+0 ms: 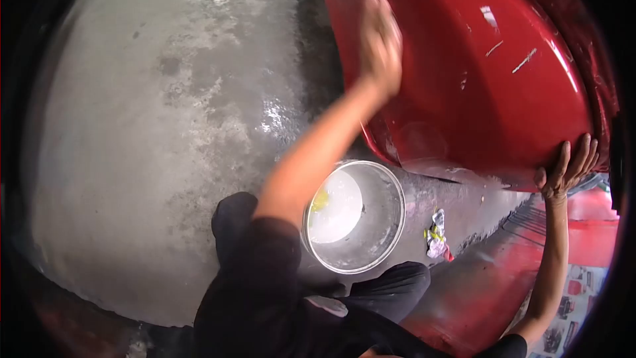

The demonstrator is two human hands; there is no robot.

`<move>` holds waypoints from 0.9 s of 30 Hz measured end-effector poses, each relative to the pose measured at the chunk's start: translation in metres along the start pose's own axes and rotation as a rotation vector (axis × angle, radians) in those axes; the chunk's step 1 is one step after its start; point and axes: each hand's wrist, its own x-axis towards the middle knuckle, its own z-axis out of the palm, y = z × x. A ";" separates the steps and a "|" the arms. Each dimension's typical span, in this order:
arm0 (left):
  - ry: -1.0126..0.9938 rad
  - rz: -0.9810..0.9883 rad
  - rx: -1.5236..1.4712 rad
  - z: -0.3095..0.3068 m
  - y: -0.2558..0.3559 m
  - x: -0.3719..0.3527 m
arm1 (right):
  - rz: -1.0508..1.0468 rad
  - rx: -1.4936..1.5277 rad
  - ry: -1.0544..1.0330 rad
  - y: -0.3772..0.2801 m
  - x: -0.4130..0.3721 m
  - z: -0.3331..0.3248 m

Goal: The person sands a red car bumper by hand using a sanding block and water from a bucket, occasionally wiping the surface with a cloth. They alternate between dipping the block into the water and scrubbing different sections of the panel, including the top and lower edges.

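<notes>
A red car body panel [444, 66] with pale scratches and scuffs fills the upper right. My left hand [381, 50] is over the panel's left part, its fingers stretched straight and close together, slightly blurred; its palm side is hidden. My right hand [568, 169] rests on the lower right edge of the panel with its fingers spread. Below the panel, near my left forearm, stands a round bucket [391, 242] holding whitish liquid [341, 209]. Something yellow [320, 200] shows in that liquid, partly behind the forearm.
Grey concrete floor [132, 146] with damp, blotchy patches stretches across the left. Crumpled scraps [436, 235] lie on the floor right of the bucket. Red-stained floor [477, 292] and a printed sheet [570, 305] are at lower right. My bent knee [394, 288] is just below the bucket.
</notes>
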 end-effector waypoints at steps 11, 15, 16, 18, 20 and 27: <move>-0.182 -0.050 0.543 -0.050 -0.049 -0.125 | 0.160 0.080 0.015 -0.016 0.018 0.000; -0.120 -0.160 0.693 -0.107 -0.136 0.060 | 0.143 0.069 0.039 -0.024 0.018 0.005; -0.043 0.019 0.721 -0.121 -0.164 0.087 | 0.135 0.048 0.046 -0.023 0.017 0.006; -0.033 -0.172 0.705 -0.121 -0.186 0.079 | 0.139 0.019 0.045 -0.016 0.012 0.006; -0.090 -0.138 0.623 -0.104 -0.113 -0.001 | 0.170 0.044 0.060 -0.017 0.014 0.009; -0.119 -0.017 0.627 -0.123 -0.140 0.007 | 0.119 0.060 0.049 -0.015 0.014 0.010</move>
